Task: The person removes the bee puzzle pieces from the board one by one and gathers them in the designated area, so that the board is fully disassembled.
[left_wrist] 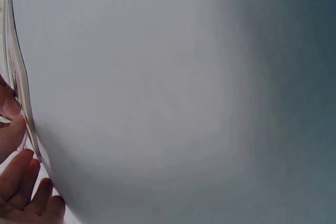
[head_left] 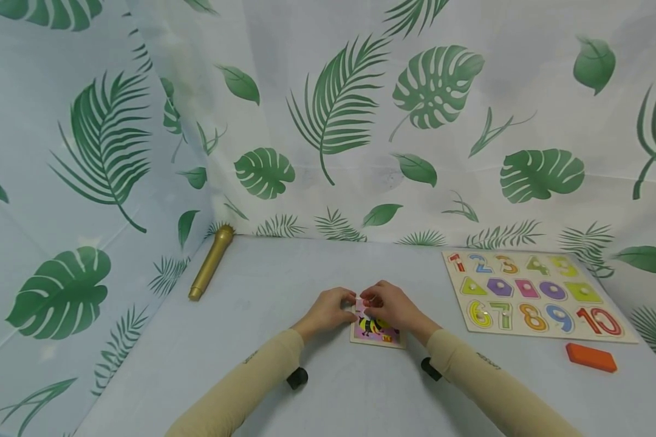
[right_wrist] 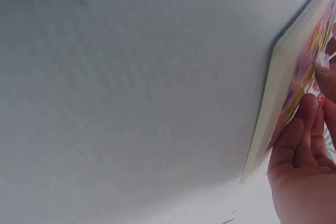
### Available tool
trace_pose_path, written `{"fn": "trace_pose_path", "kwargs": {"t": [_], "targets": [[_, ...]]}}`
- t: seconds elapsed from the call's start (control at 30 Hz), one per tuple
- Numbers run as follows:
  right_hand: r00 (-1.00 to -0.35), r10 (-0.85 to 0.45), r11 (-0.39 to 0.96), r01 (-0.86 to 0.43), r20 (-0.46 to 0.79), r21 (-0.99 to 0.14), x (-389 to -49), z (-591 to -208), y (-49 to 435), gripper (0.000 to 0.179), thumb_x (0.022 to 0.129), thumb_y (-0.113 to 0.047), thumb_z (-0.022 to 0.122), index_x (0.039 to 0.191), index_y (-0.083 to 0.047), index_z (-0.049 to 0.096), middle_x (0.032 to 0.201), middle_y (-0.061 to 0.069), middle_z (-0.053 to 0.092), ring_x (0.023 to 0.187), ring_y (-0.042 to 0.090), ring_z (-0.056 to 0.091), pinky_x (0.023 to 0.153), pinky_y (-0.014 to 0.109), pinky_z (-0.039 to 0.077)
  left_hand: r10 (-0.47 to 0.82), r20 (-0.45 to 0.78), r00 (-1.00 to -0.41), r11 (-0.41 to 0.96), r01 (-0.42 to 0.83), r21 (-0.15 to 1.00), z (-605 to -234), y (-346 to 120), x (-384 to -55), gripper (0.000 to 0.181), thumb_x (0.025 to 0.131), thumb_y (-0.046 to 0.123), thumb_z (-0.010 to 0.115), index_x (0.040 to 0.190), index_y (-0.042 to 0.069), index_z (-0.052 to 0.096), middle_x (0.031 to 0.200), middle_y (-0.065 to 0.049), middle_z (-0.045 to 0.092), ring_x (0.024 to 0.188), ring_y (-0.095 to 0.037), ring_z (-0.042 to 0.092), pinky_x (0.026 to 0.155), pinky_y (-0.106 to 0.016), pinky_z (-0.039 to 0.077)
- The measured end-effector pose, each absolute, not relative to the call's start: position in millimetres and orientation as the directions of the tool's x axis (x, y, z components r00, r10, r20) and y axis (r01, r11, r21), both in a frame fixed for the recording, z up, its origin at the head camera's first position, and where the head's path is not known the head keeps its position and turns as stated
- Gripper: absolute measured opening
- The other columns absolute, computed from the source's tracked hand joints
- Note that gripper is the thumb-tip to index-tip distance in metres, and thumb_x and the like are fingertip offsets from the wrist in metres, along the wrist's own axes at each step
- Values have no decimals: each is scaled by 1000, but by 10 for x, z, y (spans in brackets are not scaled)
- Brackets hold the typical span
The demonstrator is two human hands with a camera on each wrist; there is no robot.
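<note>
Bee puzzle board [head_left: 361,340] lies on the pale table [head_left: 328,400], between the two hands and partly under the fingers of the right one. It is a small wooden plate with a pink ground, a yellow and black bee picture and a pale edge.

The left hand [head_left: 328,308] is at the upper left corner of this board, its fingers bent and touching the edge; whether it really grips the wood, one cannot tell. The right hand [head_left: 395,308] is above the upper part of the board, and its thumb and fingers pinch a small red piece [right_wrist: 321,99], which is mostly covered by them.

Both arms wear beige sleeves [head_left: 240,388], and under each wrist sits a black device [head_left: 297,379].

Well apart from the left hand, farther out and to its left, a golden microphone [head_left: 211,262] lies slantwise near the wall cloth [head_left: 355,188], which has green leaves printed on it. To the right of the right hand lies a larger number board [head_left: 516,301] with coloured numerals and shapes. Nearer to the person than this board, also right of that hand, is an orange block [head_left: 591,357].
</note>
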State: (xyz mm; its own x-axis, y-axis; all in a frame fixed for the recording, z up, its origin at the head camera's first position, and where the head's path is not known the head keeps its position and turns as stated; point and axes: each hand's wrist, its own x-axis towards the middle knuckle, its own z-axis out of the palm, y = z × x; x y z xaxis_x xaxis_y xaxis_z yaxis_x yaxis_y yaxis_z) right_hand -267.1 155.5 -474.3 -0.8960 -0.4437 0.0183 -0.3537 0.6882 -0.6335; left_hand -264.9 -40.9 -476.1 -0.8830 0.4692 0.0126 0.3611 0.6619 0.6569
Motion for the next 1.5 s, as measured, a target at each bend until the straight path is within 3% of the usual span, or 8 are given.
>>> {"fn": "trace_pose_path", "kwargs": {"t": [0.27, 0.47, 0.57, 0.97, 1.2, 1.5], "targets": [[-882, -471, 684, -391, 37, -616, -2671, -4719, 1556, 27, 89, -11, 72, 114, -3, 67, 100, 4, 57, 89, 16, 58, 83, 37, 53, 433, 53, -900, 670, 361, 649, -4775, -376, -2630, 31, 81, 13, 80, 106, 0, 70, 122, -12, 64, 119, -28, 57, 104, -41, 43], [-813, -563, 699, -563, 146, -441, -2665, -4725, 1557, 24, 89, -12, 72, 111, -2, 69, 102, 6, 58, 87, 16, 59, 80, 34, 55, 436, 53, -898, 677, 366, 638, -4761, -369, -2626, 30, 81, 13, 80, 106, 0, 69, 120, -12, 64, 118, -27, 57, 103, -40, 44], [-806, -570, 706, -578, 156, -410, -2658, -4728, 1559, 24, 89, -12, 72, 110, -2, 69, 102, 7, 58, 88, 17, 60, 80, 34, 55, 442, 55, -895, 674, 372, 638, -4759, -371, -2622, 31, 81, 13, 81, 106, 0, 69, 118, -12, 65, 116, -27, 58, 102, -40, 44], [-845, -533, 718, -478, 43, -506, -2694, -4714, 1676, 24, 91, -13, 71, 114, -6, 71, 104, 2, 62, 88, 13, 59, 81, 31, 55, 519, 42, -854, 647, 424, 634, -4843, -410, -2684, 24, 84, 14, 78, 106, 6, 73, 123, -4, 65, 121, -21, 56, 105, -35, 42], [-838, -545, 709, -482, 35, -514, -2711, -4655, 1795, 25, 91, -14, 69, 115, -4, 71, 106, 4, 64, 91, 17, 59, 84, 36, 55, 547, 20, -837, 652, 441, 617, -4838, -412, -2722, 24, 85, 16, 77, 107, 5, 74, 125, -5, 63, 121, -22, 56, 106, -36, 41], [-869, -492, 711, -435, 51, -553, -2768, -4611, 1981, 27, 91, -13, 70, 116, -4, 70, 106, 5, 64, 88, 15, 59, 79, 31, 54, 539, -3, -842, 667, 425, 612, -4816, -397, -2725, 31, 85, 16, 77, 112, 1, 72, 126, -6, 62, 121, -23, 55, 107, -35, 40]]}}
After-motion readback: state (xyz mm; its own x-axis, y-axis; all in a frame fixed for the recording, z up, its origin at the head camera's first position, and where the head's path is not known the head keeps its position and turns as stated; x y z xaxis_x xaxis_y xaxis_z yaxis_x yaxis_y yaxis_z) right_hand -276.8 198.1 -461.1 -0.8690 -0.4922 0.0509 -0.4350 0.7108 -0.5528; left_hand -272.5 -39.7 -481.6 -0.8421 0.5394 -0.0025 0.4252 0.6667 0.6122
